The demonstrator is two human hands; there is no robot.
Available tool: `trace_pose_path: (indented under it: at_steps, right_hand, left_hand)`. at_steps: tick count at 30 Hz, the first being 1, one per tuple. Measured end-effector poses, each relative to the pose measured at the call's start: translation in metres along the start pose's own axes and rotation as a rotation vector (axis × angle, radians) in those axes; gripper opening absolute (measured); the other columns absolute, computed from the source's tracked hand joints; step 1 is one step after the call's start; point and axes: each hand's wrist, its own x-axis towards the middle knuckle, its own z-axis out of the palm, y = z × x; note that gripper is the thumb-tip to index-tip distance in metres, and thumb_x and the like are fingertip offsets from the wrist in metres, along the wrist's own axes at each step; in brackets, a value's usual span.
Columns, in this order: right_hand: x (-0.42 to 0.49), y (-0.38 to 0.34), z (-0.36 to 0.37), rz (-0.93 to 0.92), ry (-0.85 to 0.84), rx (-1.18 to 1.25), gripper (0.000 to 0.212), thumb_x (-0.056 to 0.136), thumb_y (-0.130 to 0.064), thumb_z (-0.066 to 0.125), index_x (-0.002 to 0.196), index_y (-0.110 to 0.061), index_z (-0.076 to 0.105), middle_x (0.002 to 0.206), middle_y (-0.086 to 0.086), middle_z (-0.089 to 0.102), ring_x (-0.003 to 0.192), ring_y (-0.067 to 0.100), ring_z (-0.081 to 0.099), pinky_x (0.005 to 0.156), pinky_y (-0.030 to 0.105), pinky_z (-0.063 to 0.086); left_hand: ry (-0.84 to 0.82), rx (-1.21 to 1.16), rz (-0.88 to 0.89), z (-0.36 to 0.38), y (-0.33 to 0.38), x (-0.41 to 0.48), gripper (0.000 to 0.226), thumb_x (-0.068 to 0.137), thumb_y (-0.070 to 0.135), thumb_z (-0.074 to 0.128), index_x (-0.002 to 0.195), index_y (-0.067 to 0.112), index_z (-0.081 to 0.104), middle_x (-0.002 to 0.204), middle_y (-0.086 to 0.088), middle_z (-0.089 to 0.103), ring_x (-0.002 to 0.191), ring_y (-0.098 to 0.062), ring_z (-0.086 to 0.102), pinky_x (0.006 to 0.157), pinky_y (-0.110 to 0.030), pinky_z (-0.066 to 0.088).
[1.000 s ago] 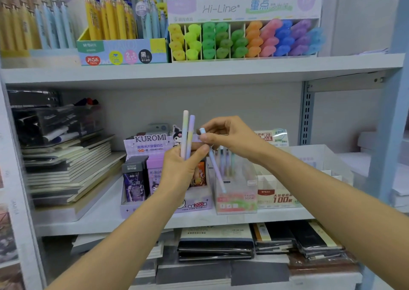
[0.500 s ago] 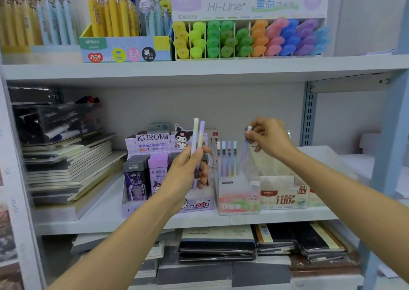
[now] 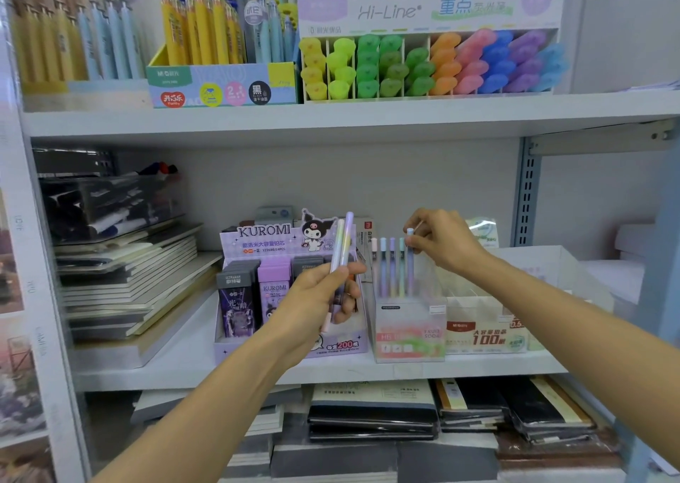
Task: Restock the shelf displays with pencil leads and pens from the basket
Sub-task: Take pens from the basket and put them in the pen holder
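Lowered blue-capped pen point(image 3: 409, 232) upright into clear display box point(image 3: 408, 339), beside four others; my right hand point(image 3: 443, 243) still pinched its cap. My left hand point(image 3: 316, 298) gripped two pastel pens point(image 3: 343, 243) before Kuromi box point(image 3: 257, 241).

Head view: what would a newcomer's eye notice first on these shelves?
The bright rainbow row of highlighters on the upper shelf stands out first. At the middle shelf, the right hand pinches a pastel pen upright in the clear display box, while the left hand holds two more pens before the purple Kuromi box.
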Motion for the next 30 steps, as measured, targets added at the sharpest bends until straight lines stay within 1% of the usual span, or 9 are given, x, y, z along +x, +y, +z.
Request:
trace_pose_path:
  at_steps: [3, 6, 12, 15, 17, 19, 22, 26, 30]
  right_hand:
    - [0.0, 0.002, 0.003, -0.016, 0.085, -0.067, 0.019, 0.086, -0.02, 0.072, 0.099, -0.018, 0.057, 0.076, -0.007, 0.067, 0.074, 0.013, 0.066, 0.07, 0.033, 0.054]
    - [-0.001, 0.002, 0.009, -0.035, 0.186, -0.164, 0.016, 0.082, -0.023, 0.076, 0.093, -0.017, 0.065, 0.091, -0.003, 0.059, 0.078, 0.017, 0.06, 0.068, 0.033, 0.049]
    - [0.005, -0.004, 0.005, 0.04, 0.104, -0.269, 0.017, 0.087, -0.026, 0.071, 0.096, -0.012, 0.072, 0.103, 0.006, 0.056, 0.085, 0.022, 0.057, 0.073, 0.036, 0.048]
    - [0.0, -0.02, -0.006, 0.015, 0.114, 0.055, 0.025, 0.091, -0.033, 0.064, 0.109, -0.017, 0.069, 0.102, -0.001, 0.061, 0.078, 0.009, 0.058, 0.073, 0.03, 0.048]
    - [-0.007, -0.038, -0.012, 0.032, -0.046, 0.49, 0.034, 0.093, -0.035, 0.061, 0.121, -0.017, 0.063, 0.104, 0.001, 0.068, 0.075, 0.009, 0.065, 0.067, 0.029, 0.053]
    - [-0.013, -0.051, -0.014, 0.014, -0.24, 0.711, 0.036, 0.092, -0.027, 0.063, 0.124, -0.009, 0.061, 0.101, 0.008, 0.072, 0.077, 0.016, 0.068, 0.067, 0.025, 0.056]
    - [-0.017, -0.06, -0.014, -0.004, -0.291, 0.83, 0.022, 0.088, -0.008, 0.067, 0.108, 0.003, 0.066, 0.087, 0.017, 0.071, 0.071, 0.018, 0.067, 0.068, 0.022, 0.056]
    - [-0.019, -0.054, -0.021, 0.085, -0.19, 0.979, 0.007, 0.087, 0.002, 0.065, 0.094, 0.001, 0.062, 0.084, 0.019, 0.072, 0.07, 0.022, 0.069, 0.065, 0.023, 0.057]
    - [-0.026, -0.046, -0.02, 0.092, -0.229, 0.959, 0.009, 0.086, 0.006, 0.063, 0.085, -0.001, 0.059, 0.078, 0.018, 0.072, 0.069, 0.022, 0.071, 0.062, 0.023, 0.056]
  left_hand:
    - [-0.035, -0.03, 0.005, -0.003, 0.001, -0.001, 0.029, 0.104, 0.017, 0.042, 0.116, 0.004, 0.065, 0.07, -0.002, 0.061, 0.057, -0.012, 0.053, 0.05, -0.02, 0.045]
    - [-0.058, -0.019, 0.016, -0.006, 0.001, -0.003, 0.029, 0.103, 0.019, 0.043, 0.116, 0.005, 0.065, 0.071, -0.002, 0.062, 0.057, -0.013, 0.056, 0.054, -0.022, 0.049]
    - [-0.066, -0.029, 0.008, -0.009, 0.003, -0.007, 0.03, 0.102, 0.024, 0.045, 0.117, 0.009, 0.066, 0.071, -0.003, 0.062, 0.051, -0.013, 0.053, 0.045, -0.021, 0.043]
    - [-0.082, -0.009, 0.008, -0.009, 0.004, -0.008, 0.03, 0.102, 0.025, 0.046, 0.117, 0.01, 0.067, 0.07, -0.002, 0.061, 0.05, -0.012, 0.051, 0.044, -0.021, 0.041]
    - [-0.1, 0.012, 0.011, -0.006, 0.005, -0.008, 0.03, 0.102, 0.026, 0.046, 0.116, 0.011, 0.067, 0.07, -0.002, 0.061, 0.049, -0.011, 0.05, 0.045, -0.021, 0.041]
    - [-0.12, 0.027, 0.012, -0.003, 0.005, -0.009, 0.03, 0.102, 0.026, 0.045, 0.117, 0.011, 0.066, 0.07, -0.002, 0.061, 0.049, -0.012, 0.049, 0.046, -0.023, 0.042]
    - [-0.104, 0.029, -0.007, -0.004, 0.005, -0.012, 0.031, 0.103, 0.028, 0.043, 0.118, 0.01, 0.065, 0.07, -0.003, 0.062, 0.047, -0.012, 0.049, 0.044, -0.021, 0.039]
    - [0.063, -0.108, -0.058, -0.015, 0.009, -0.012, 0.026, 0.099, 0.02, 0.052, 0.113, 0.0, 0.061, 0.066, -0.001, 0.062, 0.038, -0.007, 0.039, 0.034, -0.015, 0.025]
    - [0.227, -0.211, 0.004, -0.022, 0.013, -0.01, 0.018, 0.085, 0.006, 0.066, 0.101, -0.002, 0.067, 0.068, -0.003, 0.068, 0.038, -0.003, 0.041, 0.033, -0.012, 0.029]
